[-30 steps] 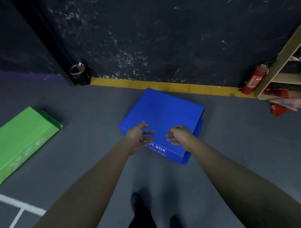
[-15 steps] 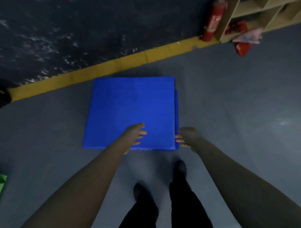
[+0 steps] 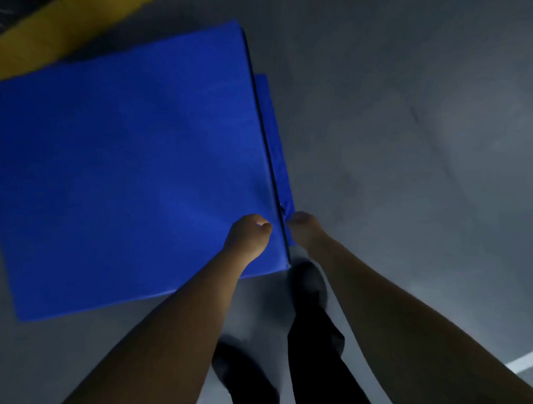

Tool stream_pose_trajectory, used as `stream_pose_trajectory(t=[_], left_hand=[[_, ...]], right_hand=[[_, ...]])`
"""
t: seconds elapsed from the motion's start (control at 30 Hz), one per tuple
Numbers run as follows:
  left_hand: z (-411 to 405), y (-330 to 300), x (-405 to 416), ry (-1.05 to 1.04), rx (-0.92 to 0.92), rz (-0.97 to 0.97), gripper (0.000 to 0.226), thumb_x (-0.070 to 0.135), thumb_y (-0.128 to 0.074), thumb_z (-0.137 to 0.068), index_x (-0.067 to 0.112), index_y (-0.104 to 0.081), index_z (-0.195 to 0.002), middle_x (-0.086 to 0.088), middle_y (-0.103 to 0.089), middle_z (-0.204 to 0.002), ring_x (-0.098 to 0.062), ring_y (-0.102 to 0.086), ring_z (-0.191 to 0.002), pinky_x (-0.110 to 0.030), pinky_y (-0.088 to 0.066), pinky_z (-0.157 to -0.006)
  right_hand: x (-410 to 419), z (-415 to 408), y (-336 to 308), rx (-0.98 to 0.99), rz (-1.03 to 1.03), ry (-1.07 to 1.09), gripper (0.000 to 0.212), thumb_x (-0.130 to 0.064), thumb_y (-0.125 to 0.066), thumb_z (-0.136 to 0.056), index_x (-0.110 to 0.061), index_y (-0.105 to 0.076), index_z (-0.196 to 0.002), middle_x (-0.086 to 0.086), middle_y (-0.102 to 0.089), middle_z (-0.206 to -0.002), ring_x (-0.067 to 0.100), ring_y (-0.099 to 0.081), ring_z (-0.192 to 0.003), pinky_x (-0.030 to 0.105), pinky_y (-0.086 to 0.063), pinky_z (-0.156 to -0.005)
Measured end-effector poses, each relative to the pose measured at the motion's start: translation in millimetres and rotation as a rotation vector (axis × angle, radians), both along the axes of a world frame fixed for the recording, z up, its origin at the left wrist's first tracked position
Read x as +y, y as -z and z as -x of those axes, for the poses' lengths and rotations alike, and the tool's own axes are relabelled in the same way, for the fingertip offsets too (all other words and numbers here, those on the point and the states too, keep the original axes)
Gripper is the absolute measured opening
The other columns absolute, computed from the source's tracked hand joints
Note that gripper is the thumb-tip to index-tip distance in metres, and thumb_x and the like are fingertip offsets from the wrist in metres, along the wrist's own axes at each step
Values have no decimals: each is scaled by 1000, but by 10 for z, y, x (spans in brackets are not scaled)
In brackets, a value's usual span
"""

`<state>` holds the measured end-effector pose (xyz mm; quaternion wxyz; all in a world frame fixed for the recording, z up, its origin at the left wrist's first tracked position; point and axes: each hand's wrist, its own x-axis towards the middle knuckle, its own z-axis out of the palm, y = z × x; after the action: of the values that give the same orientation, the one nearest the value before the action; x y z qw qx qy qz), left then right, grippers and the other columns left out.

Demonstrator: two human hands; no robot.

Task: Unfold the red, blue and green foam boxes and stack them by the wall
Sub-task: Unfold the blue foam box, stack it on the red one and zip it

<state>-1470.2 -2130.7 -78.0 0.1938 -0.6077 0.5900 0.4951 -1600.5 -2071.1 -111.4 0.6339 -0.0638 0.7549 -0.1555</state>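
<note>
Both hands' fingers hidden at blue box [image 3: 124, 166] edge.

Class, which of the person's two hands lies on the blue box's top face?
The left hand; the right hand is at the blue box's right edge.

You have leaned in over the blue foam box [image 3: 124, 166], which now fills the left of the view; the extinguisher, shelf and green box have dropped out of sight. Your left hand [image 3: 249, 236] has moved right to rest near the box's near right corner, fingers curled under. Your right hand [image 3: 303, 228] has closed in against the dark seam on the right edge.
</note>
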Motion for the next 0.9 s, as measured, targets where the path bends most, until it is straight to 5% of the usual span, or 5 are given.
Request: stream_pose_trajectory(t=[0.13,0.33,0.63,0.73,0.9], left_hand=[[44,348,-70,97,-121,211,22,25,-54,-97,14,-70,-106,-11,-67,-115,-33,-58,-112,-36,-48,-84],[123,644,-165,72,-228,332,80,46,-63,-93,26,-23,-159,-8,3,-170,-37,6,-155,-66,-15,-120],[166,972,13,111,-226,489,105,59,-75,-77,19,-21,-158,-15,5,-169,-43,12,-154,-74,-6,-117],[172,1117,44,252,-193,643,105,63,-74,-73,15,-28,-155,-16,-3,-169,-41,7,-155,-68,0,-119],[213,1317,144,253,-174,801,97,57,-67,-78,13,-30,-156,-19,-6,-169,-37,-1,-156,-63,-3,-123]], right_hand=[[-91,-131,463,-28,-1,25,38,-24,-46,-105,-1,-60,-131,18,-62,-130,18,-51,-98,30,-43,-89],[-79,-284,828,-78,-13,173,93,-84,-38,-79,-16,-56,-139,7,-57,-141,30,-57,-126,48,-44,-110],[93,-221,1390,84,-8,265,34,-35,-52,-97,-17,-56,-68,7,-60,-74,24,-58,-72,45,-52,-74],[84,-145,1777,103,-36,112,18,-27,-55,-98,-16,-67,-92,11,-65,-95,27,-63,-88,36,-50,-78],[107,-57,2405,176,-72,-4,49,-26,-60,-94,-10,-46,-138,18,-55,-132,39,-60,-116,44,-55,-92]])
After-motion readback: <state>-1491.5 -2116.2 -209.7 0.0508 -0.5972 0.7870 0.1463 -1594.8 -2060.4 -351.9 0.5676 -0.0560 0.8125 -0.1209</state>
